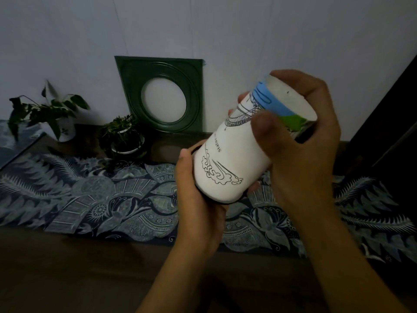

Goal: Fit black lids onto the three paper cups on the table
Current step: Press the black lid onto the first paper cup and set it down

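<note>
One white printed paper cup [234,154] w/ a blue-green band is held tilted in the air above the blue-patterned table cloth [101,199], base up toward the right. Left hand [198,199] curls round the lower, mouth end, where a thin black lid rim [195,152] shows; right hand [300,141] clasps the base end, thumb across the wall. Cup looks light, thin-walled, easy to crush, so prob. best gripped near the stiffer rim & base, pressing the lid evenly. Behind the cloth: two potted plants [52,114], a dark green square frame [162,93] leaning on a pale wall. Room is dim; other cups not visible.
</note>
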A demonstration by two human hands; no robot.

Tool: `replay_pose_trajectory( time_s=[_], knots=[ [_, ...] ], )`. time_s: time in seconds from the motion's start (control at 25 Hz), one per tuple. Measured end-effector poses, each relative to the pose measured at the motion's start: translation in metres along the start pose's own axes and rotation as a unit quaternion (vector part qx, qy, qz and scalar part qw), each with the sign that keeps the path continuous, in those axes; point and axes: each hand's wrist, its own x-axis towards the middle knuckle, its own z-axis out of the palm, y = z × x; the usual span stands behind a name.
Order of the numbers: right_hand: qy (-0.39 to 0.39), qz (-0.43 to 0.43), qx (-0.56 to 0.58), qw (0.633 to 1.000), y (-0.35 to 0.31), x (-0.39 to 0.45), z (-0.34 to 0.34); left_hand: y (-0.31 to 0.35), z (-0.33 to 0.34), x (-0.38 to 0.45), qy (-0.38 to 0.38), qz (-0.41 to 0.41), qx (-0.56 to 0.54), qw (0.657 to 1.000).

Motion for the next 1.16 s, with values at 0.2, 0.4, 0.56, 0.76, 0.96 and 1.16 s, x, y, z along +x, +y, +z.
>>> replay_pose_trajectory(
  time_s=[0.2, 0.4, 0.56, 0.76, 0.96, 1.16],
  knots=[
    [-0.122, 0.035, 0.061, 0.990, -0.003, 0.014, -0.010, 0.010, -0.013, 0.010, -0.102, -0.250, -0.013, 0.963],
    [-0.087, 0.048, 0.051, 0.994, 0.002, 0.016, -0.011, 0.006, -0.013, 0.014, -0.125, -0.260, -0.020, 0.957],
    [0.098, 0.075, 0.056, 0.991, 0.020, 0.013, -0.008, -0.007, -0.010, 0.017, -0.060, -0.025, 0.082, 0.995],
    [0.083, 0.094, 0.077, 0.989, 0.028, 0.016, -0.010, -0.008, -0.015, 0.023, -0.029, -0.033, 0.080, 0.996],
    [-0.083, 0.100, 0.120, 0.984, 0.024, 0.023, -0.020, -0.004, -0.023, 0.027, -0.113, -0.307, -0.004, 0.945],
    [0.030, 0.104, 0.107, 0.988, 0.030, 0.016, -0.015, -0.014, -0.021, 0.024, -0.071, -0.199, -0.002, 0.977]
  ],
)
